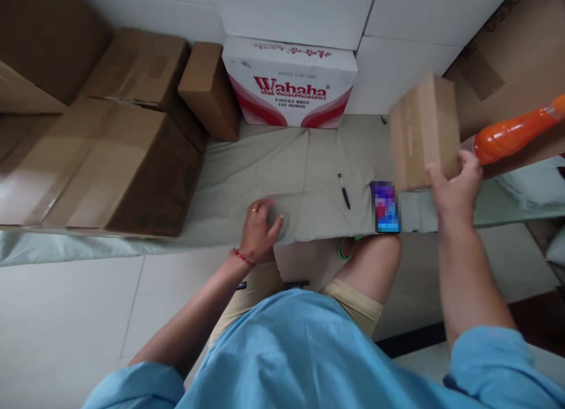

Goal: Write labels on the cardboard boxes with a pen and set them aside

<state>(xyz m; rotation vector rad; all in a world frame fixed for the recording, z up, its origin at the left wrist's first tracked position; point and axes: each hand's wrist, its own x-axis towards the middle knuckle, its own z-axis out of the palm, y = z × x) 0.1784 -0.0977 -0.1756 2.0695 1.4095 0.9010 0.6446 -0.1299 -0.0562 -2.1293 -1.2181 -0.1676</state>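
Note:
My right hand (454, 188) grips the lower right corner of a small brown cardboard box (424, 129), held tilted just above the grey cloth (282, 173). My left hand (260, 229) rests on the near edge of that cloth, fingers curled loosely on the fabric, holding nothing. A black pen (344, 191) lies on the cloth between my hands. A phone (385, 207) with a lit screen sits just below the box, near my knee.
Large brown cartons (110, 168) are stacked at the left. A smaller brown box (209, 88) and a white Wahaha water carton (289, 82) stand against the white wall. An orange bottle (516, 132) lies at the right by another carton (516, 62). Pale tiled floor lies below.

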